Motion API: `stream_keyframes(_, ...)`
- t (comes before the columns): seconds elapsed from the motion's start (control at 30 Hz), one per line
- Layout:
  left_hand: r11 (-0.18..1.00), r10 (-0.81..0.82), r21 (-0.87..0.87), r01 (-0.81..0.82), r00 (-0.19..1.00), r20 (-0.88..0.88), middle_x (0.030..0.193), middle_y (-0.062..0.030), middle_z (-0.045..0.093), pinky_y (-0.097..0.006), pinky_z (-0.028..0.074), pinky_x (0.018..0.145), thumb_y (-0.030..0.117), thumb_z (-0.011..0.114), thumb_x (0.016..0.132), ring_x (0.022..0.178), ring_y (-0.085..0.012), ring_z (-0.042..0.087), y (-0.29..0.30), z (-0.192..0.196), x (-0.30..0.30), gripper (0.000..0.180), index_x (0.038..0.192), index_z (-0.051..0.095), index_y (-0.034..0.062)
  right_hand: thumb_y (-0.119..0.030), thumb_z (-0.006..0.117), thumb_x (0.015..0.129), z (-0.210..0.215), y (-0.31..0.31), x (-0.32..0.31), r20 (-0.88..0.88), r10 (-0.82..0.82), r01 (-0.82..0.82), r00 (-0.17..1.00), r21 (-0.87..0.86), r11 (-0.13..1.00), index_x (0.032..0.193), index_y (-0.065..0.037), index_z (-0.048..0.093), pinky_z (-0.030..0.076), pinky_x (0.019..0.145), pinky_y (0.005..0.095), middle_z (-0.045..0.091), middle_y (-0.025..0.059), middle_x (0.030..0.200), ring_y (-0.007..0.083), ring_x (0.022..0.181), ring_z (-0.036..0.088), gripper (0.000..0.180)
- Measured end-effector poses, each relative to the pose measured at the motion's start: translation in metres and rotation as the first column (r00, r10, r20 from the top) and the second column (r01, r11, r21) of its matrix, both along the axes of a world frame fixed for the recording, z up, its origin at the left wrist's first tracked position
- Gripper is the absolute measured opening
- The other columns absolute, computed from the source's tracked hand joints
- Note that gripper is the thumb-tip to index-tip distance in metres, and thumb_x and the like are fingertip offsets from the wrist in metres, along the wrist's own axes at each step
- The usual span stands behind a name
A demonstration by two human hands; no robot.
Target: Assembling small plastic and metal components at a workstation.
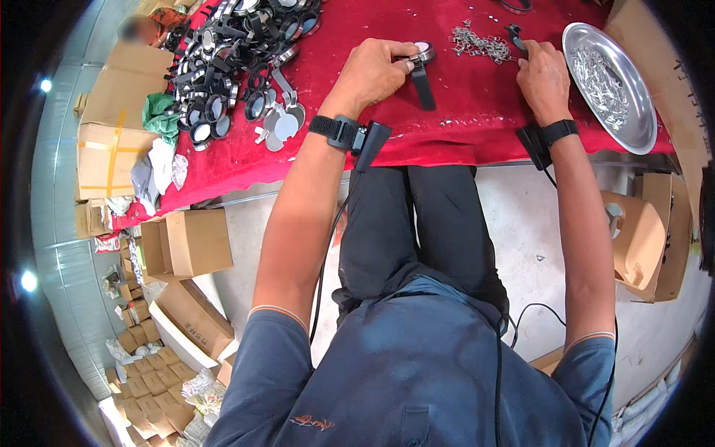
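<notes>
Seemingly I am mid-assembly: my left hand (375, 71) is clamped on a round lens piece with a black strap (421, 65) above the red table (447, 127), while my right hand (544, 74) pinches a small black clip (515, 37) beside the loose metal clips (477, 43). Next calls for joining them; steel tray (640, 127) crowds the right, table edge lies near my wrists.

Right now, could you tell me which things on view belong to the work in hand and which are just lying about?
In use:
left hand holding round lens piece with black strap
right hand at black strap
small metal clips
steel tray

Lying about:
cardboard boxes
green cloth
</notes>
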State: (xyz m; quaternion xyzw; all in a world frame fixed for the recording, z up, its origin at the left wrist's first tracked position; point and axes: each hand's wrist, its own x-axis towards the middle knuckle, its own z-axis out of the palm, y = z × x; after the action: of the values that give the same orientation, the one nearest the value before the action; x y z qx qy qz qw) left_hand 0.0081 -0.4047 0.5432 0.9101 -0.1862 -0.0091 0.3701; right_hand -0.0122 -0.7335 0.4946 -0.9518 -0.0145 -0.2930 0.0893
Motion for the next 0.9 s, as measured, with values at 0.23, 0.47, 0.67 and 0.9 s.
stream_keyframes(0.23, 0.975, -0.039, -0.218, 0.037, 0.999, -0.008, 0.125, -0.0166, 0.082, -0.037, 0.058, 0.099, 0.011, 0.072, 0.099, 0.107, -0.0289, 0.079, 0.013, -0.008, -0.005, 0.037, 0.135, 0.080, 0.0129, -0.014, 0.078, 0.093, -0.003, -0.013, 0.008, -0.012, 0.020, -0.020, 1.000, -0.043, 0.999, 0.122, -0.005, 0.075, 0.058, 0.092, 0.0544, 0.074, 0.0222, 0.109, 0.0447, 0.101, 0.071, 0.030)
stream_keyframes(0.47, 0.995, -0.084, -0.053, 0.082, 0.996, -0.022, 0.138, -0.0142, 0.078, -0.034, 0.053, 0.113, 0.007, 0.072, 0.101, 0.126, -0.0262, 0.074, 0.012, 0.002, -0.010, 0.041, 0.142, 0.074, 0.0062, -0.013, 0.075, 0.096, 0.001, -0.015, 0.001, -0.066, 0.039, -0.049, 0.997, -0.145, 0.988, 0.115, -0.004, 0.076, 0.057, 0.089, 0.0555, 0.072, 0.0222, 0.103, 0.0452, 0.098, 0.071, 0.021)
stream_keyframes(0.67, 0.991, -0.136, 0.007, 0.136, 0.991, -0.011, 0.134, -0.0166, 0.079, -0.037, 0.056, 0.107, 0.007, 0.073, 0.098, 0.121, -0.0293, 0.076, 0.005, 0.013, -0.007, 0.042, 0.140, 0.075, 0.0065, -0.013, 0.075, 0.096, 0.016, -0.004, -0.014, -0.048, 0.111, -0.110, 0.993, 0.010, 0.994, 0.125, -0.004, 0.076, 0.057, 0.093, 0.0541, 0.074, 0.0230, 0.110, 0.0455, 0.105, 0.071, 0.030)
stream_keyframes(0.9, 0.948, -0.284, -0.107, 0.301, 0.947, 0.151, 0.122, -0.0231, 0.079, -0.044, 0.055, 0.108, 0.003, 0.072, 0.093, 0.120, -0.0394, 0.073, -0.003, 0.016, 0.003, 0.029, 0.120, 0.079, -0.0030, -0.021, 0.073, 0.107, 0.039, 0.099, -0.052, -0.212, 0.453, 0.012, 0.866, 0.915, 0.404, 0.128, 0.002, 0.077, 0.060, 0.075, 0.0279, 0.078, 0.0068, 0.096, 0.0121, 0.086, 0.073, 0.031)
